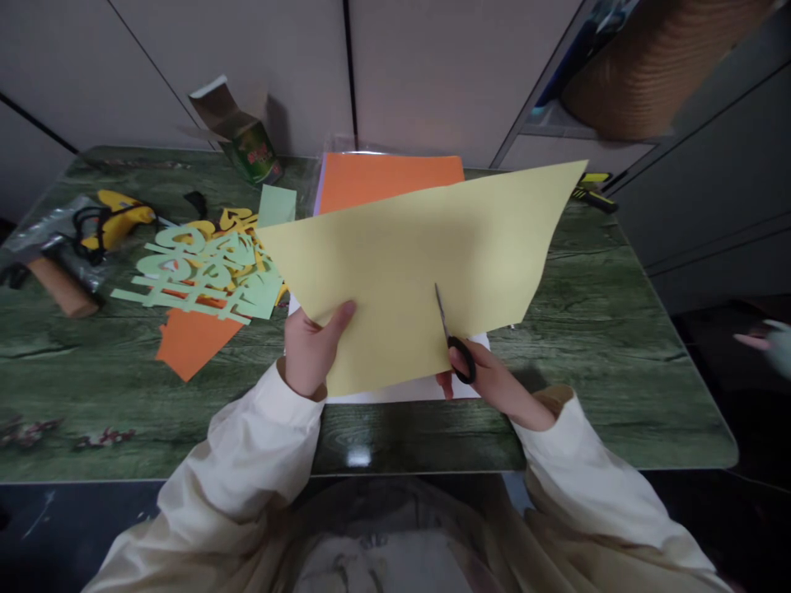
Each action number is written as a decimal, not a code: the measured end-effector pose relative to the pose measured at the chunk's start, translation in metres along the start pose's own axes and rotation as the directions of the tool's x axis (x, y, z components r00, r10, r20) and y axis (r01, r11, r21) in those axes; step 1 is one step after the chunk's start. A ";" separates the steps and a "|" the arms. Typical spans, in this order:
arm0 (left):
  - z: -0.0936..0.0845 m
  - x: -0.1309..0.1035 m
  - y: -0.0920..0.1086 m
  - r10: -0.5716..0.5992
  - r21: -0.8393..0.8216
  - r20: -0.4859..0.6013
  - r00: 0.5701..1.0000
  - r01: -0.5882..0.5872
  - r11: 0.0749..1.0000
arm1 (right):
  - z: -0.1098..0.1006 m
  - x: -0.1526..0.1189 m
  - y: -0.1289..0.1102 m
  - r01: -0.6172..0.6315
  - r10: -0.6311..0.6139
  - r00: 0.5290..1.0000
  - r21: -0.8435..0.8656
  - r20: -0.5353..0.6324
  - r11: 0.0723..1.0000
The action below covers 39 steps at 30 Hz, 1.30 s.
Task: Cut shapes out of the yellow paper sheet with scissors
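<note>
A large pale yellow sheet of paper (395,272) is held up above the table, its right part bent. My left hand (314,350) grips the sheet's lower left edge, thumb on top and the other fingers hidden beneath. In my right hand (485,379) are black-handled scissors (462,361), with one blade showing over the sheet and the paper's lower edge at the handles. Beneath the yellow sheet lie a white sheet (395,390) and, farther back, orange paper (389,177) in clear plastic.
On the left lie green and yellow paper cutouts (198,263), an orange scrap (198,338), a wooden-handled tool (63,287) and a yellow tool (117,221). An open box (247,148) stands at the back. A yellow-black cutter (594,198) lies at the back right.
</note>
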<state>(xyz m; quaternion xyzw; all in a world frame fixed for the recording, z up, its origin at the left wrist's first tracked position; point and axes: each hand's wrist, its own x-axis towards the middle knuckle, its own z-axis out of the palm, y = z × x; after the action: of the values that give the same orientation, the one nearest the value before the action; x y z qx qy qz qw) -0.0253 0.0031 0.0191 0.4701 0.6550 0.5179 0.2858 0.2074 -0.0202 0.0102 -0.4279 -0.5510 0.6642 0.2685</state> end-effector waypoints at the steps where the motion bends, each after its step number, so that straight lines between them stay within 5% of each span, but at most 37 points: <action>1: 0.000 0.000 0.000 0.002 -0.003 -0.002 1.000 -0.002 1.000 | 0.000 0.000 0.000 0.003 -0.003 1.000 -0.006 -0.001 1.000; 39: 0.001 0.000 -0.003 0.021 -0.018 0.003 1.000 -0.021 1.000 | 0.000 0.001 0.004 -0.021 0.021 1.000 0.012 -0.007 1.000</action>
<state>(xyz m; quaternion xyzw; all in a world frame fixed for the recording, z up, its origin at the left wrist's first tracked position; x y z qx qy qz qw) -0.0258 0.0038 0.0158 0.4752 0.6450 0.5259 0.2855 0.2077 -0.0200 0.0061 -0.4345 -0.5414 0.6688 0.2661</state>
